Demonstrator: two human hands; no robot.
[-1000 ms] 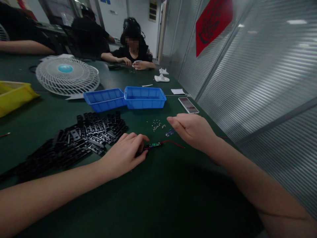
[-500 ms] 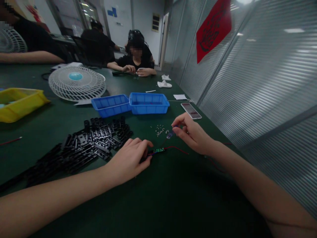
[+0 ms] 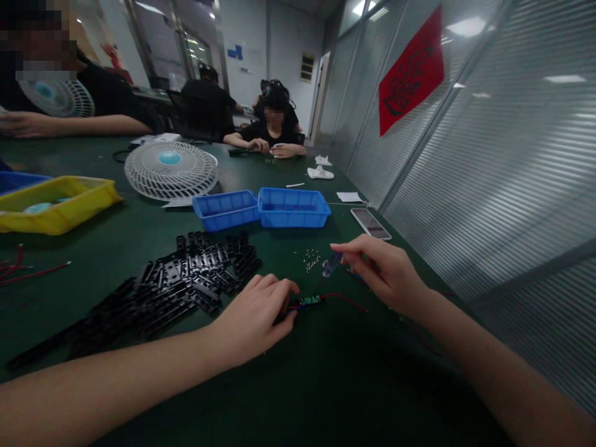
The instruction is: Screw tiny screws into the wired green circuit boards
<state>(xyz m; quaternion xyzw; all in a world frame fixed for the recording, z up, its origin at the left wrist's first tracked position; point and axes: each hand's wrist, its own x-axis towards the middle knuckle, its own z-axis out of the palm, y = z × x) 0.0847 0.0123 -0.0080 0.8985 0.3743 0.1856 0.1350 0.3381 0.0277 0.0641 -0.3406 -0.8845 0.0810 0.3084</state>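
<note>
My left hand (image 3: pixel 258 316) is closed on a dark strip-shaped part that carries a small green circuit board (image 3: pixel 310 300), holding it on the table. A thin red wire (image 3: pixel 344 298) curves away from the board's right end. Between the fingertips of my right hand (image 3: pixel 391 270) is a screwdriver with a clear bluish handle (image 3: pixel 331 265). Its thin shaft slants down toward the board; whether the tip touches cannot be made out. Small silver screws (image 3: pixel 313 262) lie scattered just behind the screwdriver. Left of my left hand spreads a heap of black plastic parts (image 3: pixel 186 276).
Two blue bins (image 3: pixel 294 217) stand beyond the screws, with a phone (image 3: pixel 370 223) to their right. Farther left are a white fan grille (image 3: pixel 139 171), a yellow bin (image 3: pixel 60 220) and red wires (image 3: pixel 40 273). Co-workers sit around the table; a glass partition (image 3: pixel 488 155) runs along the right.
The view has shifted, so the scene sits lower and farther right. My right hand has turned, with its screwdriver more upright; my left hand still holds the part.
</note>
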